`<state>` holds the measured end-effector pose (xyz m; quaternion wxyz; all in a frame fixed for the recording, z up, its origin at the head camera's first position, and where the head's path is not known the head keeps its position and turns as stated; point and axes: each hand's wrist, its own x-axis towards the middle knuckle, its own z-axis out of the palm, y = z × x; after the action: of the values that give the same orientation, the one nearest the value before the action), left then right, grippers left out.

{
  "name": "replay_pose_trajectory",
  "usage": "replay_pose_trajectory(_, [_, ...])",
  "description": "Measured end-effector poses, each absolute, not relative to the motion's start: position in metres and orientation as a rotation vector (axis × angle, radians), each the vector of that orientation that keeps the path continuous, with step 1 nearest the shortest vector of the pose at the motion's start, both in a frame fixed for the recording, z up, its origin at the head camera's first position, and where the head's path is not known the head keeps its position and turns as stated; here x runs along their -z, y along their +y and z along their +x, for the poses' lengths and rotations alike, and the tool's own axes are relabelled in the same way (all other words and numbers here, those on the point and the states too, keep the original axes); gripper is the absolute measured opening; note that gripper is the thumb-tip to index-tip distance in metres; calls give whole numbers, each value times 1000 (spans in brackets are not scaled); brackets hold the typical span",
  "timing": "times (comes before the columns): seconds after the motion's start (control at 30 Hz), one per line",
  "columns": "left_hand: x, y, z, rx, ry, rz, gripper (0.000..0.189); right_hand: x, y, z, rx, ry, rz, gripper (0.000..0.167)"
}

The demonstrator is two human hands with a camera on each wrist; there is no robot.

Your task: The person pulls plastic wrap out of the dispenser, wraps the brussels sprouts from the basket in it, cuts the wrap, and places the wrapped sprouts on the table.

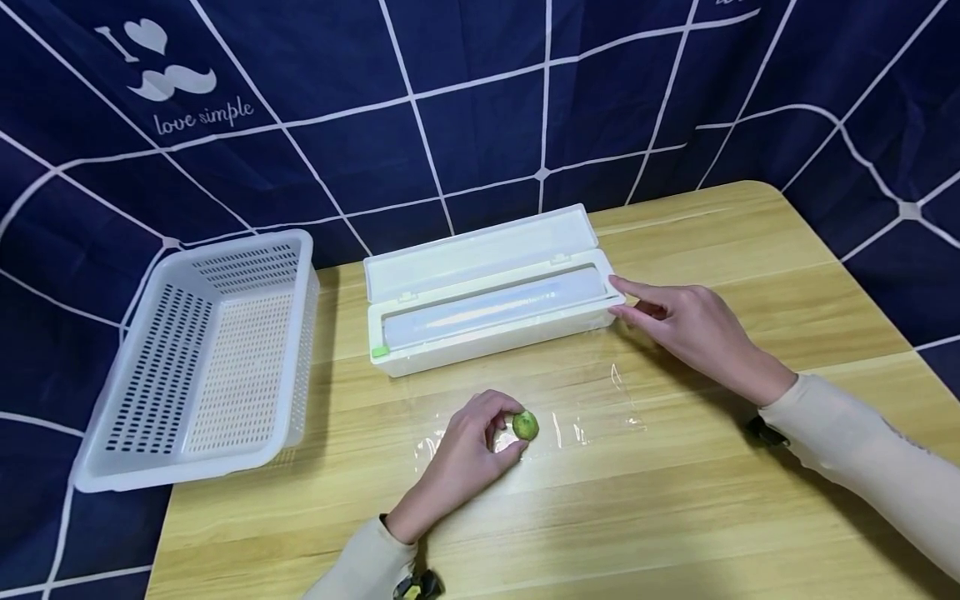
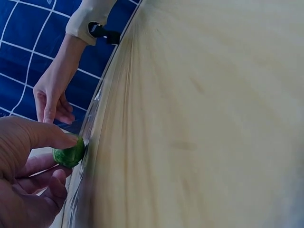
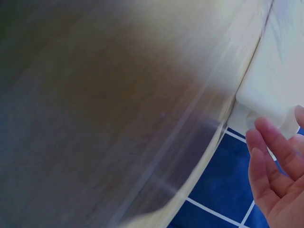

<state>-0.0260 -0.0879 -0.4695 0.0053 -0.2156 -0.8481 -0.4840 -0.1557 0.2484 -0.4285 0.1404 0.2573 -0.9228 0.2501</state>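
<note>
Green round item [image 1: 527, 425], pinched in the left hand [image 1: 471, 442], could ruck the clear film [image 1: 609, 408] beneath that hand if dragged; right hand [image 1: 693, 323] grips the white box [image 1: 498, 343].

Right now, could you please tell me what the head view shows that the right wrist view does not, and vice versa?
Only head: the white slotted basket, the left hand pinching a small round green item, and the printed lettering.
Only right wrist: the inner side of the right hand, palm partly visible.
Both: that hand at the white box's end, the wooden table and the blue cloth with white lines.
</note>
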Motion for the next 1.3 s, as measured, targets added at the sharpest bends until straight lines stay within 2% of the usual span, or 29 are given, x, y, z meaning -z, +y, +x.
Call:
replay_pose_trajectory(0.53, [468, -92, -26, 1548, -2712, -612, 39, 428, 249, -154, -724, -2719, 728, 53])
replay_pose_trajectory(0.93, [463, -104, -14, 1579, -2742, -547, 35, 435, 250, -140, -723, -2745, 846, 69])
replay_pose_trajectory(1.3, [463, -115, -11, 1519, -2750, -541, 32, 428, 247, -135, -838, -2851, 754, 79])
